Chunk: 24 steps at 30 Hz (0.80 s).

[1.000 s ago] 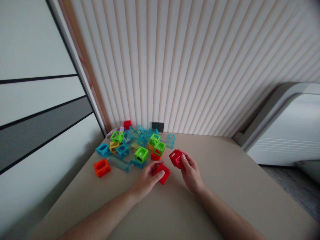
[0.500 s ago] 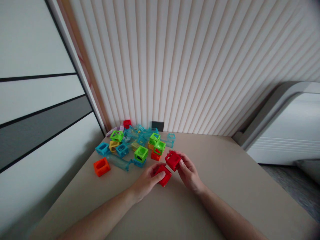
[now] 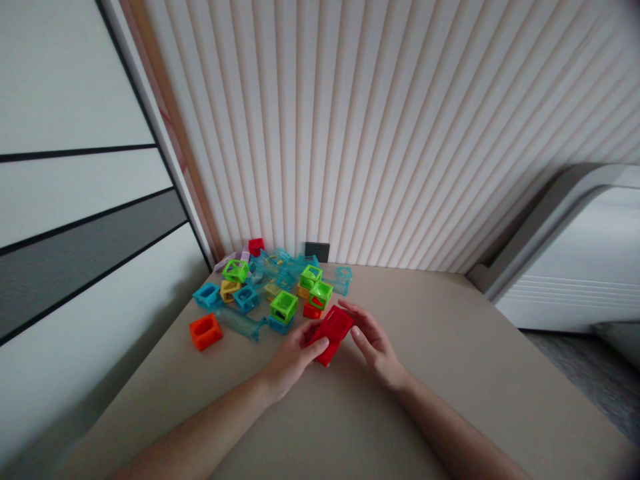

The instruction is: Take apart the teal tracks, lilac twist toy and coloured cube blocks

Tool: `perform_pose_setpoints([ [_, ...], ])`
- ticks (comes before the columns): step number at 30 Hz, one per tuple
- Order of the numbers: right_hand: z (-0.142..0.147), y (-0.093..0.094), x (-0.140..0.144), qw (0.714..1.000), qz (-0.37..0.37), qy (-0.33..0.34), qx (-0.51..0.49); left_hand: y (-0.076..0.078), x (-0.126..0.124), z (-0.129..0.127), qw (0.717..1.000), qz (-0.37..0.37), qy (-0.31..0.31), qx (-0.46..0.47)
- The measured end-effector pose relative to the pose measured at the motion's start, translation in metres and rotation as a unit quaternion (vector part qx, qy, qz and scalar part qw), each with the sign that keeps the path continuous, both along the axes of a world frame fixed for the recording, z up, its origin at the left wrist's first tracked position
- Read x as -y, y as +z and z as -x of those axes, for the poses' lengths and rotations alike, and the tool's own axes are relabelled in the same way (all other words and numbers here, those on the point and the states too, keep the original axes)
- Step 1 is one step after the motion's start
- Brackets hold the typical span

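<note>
Partly hidden red blocks (image 3: 331,331), seam unclear, fingers (image 3: 320,344) covering

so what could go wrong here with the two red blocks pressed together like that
1. The two red blocks sit end to end between the left hand and right hand; if misaligned, they may not join and could pop apart.
2. The pile of loose blocks lies just beyond the fingers, so a slip might scatter it.

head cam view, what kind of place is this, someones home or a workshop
Probably a room in a home: a beige tabletop set against a ribbed wall panel, with a pile of colourful plastic toy blocks in the corner. Both hands hold joined red blocks.
</note>
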State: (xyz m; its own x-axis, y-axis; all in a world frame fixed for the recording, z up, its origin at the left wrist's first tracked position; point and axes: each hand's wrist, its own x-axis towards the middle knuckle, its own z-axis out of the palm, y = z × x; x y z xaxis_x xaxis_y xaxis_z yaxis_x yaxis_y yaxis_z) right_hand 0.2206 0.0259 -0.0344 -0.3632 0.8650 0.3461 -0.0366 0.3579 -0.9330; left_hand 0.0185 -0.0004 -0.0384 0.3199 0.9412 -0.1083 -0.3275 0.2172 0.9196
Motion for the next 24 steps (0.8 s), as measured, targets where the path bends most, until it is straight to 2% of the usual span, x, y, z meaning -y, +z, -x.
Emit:
perform_pose_setpoints([
  [3, 0.004, -0.007, -0.001, 1.0, 0.002, 0.005, -0.009, 0.0, -0.001, 0.0, 0.999, 0.004, 0.046, 0.014],
  [6, 0.008, -0.011, -0.001, 1.0, 0.012, 0.011, 0.011, 0.0, -0.001, 0.0, 0.998, 0.018, 0.062, 0.026],
  [10, 0.009, -0.01, 0.001, 1.0, 0.018, 0.013, 0.018, -0.002, 0.0, -0.001, 0.998, 0.026, 0.048, 0.028],
  [15, 0.007, -0.01, 0.0, 0.999, 0.015, -0.02, 0.022, -0.001, 0.001, -0.002, 0.999, 0.023, 0.031, 0.039],
  [18, 0.006, -0.012, -0.001, 0.999, 0.017, -0.03, 0.03, 0.001, 0.0, -0.001, 0.999, 0.011, 0.034, 0.038],
  [24, 0.005, -0.01, 0.001, 0.998, 0.005, -0.05, 0.038, -0.001, -0.004, 0.003, 0.996, -0.051, 0.066, -0.036],
])
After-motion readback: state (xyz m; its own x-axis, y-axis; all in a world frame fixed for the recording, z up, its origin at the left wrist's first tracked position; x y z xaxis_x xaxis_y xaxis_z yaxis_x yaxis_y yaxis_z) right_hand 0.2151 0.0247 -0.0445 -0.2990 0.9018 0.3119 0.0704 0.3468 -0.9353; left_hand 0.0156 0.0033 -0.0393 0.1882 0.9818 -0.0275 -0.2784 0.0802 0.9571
